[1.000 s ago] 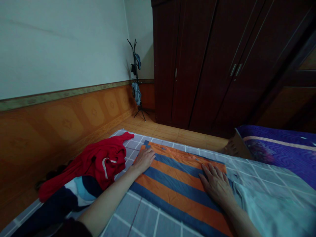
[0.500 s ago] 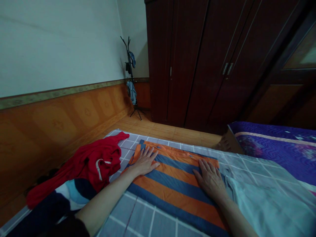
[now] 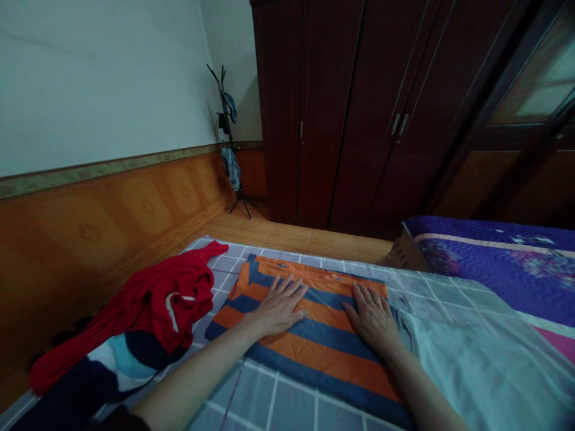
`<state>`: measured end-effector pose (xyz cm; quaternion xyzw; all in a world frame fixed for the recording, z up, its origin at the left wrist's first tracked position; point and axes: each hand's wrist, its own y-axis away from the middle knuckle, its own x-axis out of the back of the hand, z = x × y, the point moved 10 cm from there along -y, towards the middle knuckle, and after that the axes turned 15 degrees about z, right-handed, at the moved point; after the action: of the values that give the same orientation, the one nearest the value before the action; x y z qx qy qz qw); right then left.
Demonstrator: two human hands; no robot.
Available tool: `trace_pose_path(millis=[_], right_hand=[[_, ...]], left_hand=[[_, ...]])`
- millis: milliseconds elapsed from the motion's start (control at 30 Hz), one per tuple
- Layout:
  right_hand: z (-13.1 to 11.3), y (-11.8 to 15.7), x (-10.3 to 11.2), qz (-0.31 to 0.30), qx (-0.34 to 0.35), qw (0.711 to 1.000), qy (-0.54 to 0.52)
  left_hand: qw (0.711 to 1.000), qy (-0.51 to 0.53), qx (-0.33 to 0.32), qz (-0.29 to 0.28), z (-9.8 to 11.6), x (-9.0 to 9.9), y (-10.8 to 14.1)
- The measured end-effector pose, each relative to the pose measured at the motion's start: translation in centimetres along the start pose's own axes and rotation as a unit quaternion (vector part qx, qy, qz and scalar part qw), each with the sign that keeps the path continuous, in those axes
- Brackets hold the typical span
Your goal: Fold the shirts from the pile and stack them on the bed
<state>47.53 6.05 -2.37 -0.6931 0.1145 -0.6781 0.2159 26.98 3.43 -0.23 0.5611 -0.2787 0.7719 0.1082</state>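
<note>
From the head camera, and we're right on it: the left hand [image 3: 279, 306] and the right hand [image 3: 372, 317] are both pressed down on an orange-and-blue striped cloth [image 3: 323, 353], palms flat. The fingers [image 3: 287, 292] are spread open, gripping nothing. The cloth lies folded under the fingers, with its far edge just ahead of the fingertips and its near edge well behind the wrists. Just left of the left fingers, a crumpled red garment [image 3: 166, 305] sits on a navy, white and pale blue garment [image 3: 121, 359]. Just right of the right fingers, a rumpled pale blue-grey sheet [image 3: 471, 353] spreads across grey checked bedding [image 3: 287, 407]. Past the fingers there's a purple quilted bedspread [image 3: 494, 263], and further off a dark wooden wardrobe [image 3: 323, 120] and a black coat rack [image 3: 229, 137] hung with clothes
</note>
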Motion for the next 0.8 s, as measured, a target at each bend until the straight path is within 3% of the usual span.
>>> trace_pose_path(millis=[67, 233, 400, 500, 667, 800], right_hand=[[0.0, 0.0, 0.1, -0.002, -0.002, 1.0, 0.0], [-0.1, 0.0, 0.1, -0.005, 0.001, 1.0, -0.012], [0.1, 0.1, 0.0, -0.006, -0.007, 1.0, -0.023], [0.0, 0.1, 0.0, -0.01, -0.007, 1.0, -0.018], [0.0, 0.1, 0.0, -0.013, -0.005, 1.0, -0.011], [0.0, -0.1, 0.2, -0.008, -0.009, 1.0, -0.001]], left_hand=[[1.0, 0.009, 0.005, -0.006, 1.3, -1.2, -1.1], [0.999, 0.0, 0.04, 0.015, 1.7, -3.1, -3.5], [0.999, 0.009, 0.04, -0.036, 1.3, -3.6, -2.4], [0.998, -0.01, 0.044, -0.039, -1.0, -1.9, 0.1], [0.987, -0.075, 0.141, -0.026, -8.6, 1.1, 6.4], [0.985, -0.09, 0.143, 0.032, -10.2, 2.5, 8.8]])
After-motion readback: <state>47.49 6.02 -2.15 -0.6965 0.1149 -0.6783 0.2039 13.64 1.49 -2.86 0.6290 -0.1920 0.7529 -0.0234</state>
